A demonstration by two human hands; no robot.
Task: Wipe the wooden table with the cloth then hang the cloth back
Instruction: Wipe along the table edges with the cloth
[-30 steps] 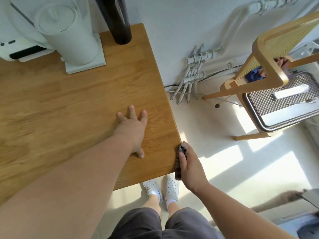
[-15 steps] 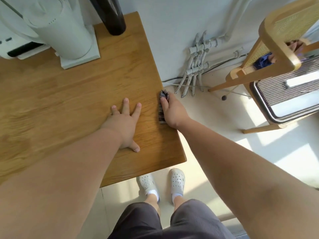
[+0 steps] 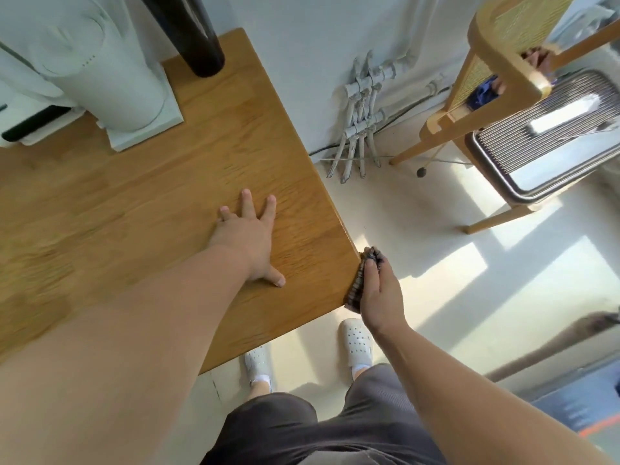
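The wooden table is being braced by the left hand, laid flat on the top with fingers released and spread, pointing toward twelve o'clock. At four o'clock from it, the dark striped cloth is being pressed against the table's side edge, just short of the near corner. It is being grasped by the right hand, fingers closed over it. A white appliance is standing at eleven o'clock — a wooden chair at two o'clock.
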